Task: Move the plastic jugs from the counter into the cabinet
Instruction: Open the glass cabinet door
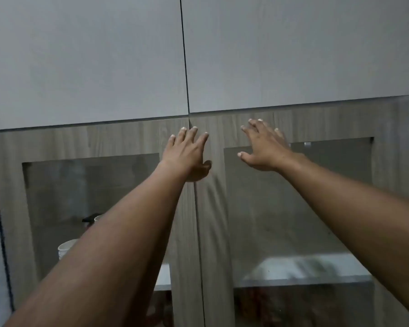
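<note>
A cabinet with two wood-grain, glass-panelled doors fills the view; both doors are closed, meeting at a centre seam (196,208). My left hand (187,154) lies flat with fingers spread on the left door's frame (128,140), right beside the seam. My right hand (262,147) is spread against the upper frame of the right door (328,121). Neither hand holds anything. No plastic jug and no counter is in view.
Two plain grey upper cabinet doors (80,55) hang above. Behind the left glass stand a white cup (65,247) and a dark object (90,219). A white shelf (305,267) shows behind the right glass, with blurred things below it.
</note>
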`<state>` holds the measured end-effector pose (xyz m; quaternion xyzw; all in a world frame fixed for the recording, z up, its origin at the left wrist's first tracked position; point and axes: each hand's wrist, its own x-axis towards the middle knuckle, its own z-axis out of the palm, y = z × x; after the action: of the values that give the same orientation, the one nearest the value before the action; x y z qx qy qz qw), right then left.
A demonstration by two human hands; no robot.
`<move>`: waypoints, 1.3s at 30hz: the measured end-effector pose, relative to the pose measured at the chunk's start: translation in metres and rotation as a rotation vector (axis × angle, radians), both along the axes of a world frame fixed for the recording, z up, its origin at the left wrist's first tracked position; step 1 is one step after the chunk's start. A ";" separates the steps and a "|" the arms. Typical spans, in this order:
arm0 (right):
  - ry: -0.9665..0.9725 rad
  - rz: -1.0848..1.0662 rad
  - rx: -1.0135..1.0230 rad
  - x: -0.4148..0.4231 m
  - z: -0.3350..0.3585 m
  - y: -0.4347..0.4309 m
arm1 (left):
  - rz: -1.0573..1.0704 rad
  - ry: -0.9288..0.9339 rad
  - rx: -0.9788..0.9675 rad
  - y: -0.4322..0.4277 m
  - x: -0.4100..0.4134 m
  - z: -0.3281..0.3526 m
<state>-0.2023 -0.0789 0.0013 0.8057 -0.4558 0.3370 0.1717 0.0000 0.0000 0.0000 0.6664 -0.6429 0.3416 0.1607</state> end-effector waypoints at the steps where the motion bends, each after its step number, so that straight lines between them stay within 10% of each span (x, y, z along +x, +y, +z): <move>1: 0.011 -0.014 -0.050 0.002 0.004 -0.010 | 0.020 -0.012 -0.006 -0.008 0.003 0.005; 18: -0.016 -0.079 -0.195 0.030 0.055 -0.027 | 0.023 -0.021 -0.193 -0.047 0.001 0.034; 39: -0.761 0.267 -0.419 -0.090 0.038 0.148 | -0.818 0.381 -0.845 0.152 -0.157 0.047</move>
<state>-0.2926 0.0694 0.0391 0.6242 -0.3005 0.7133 0.1063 -0.1572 0.1522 0.0469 0.2939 -0.6157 0.3523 0.6407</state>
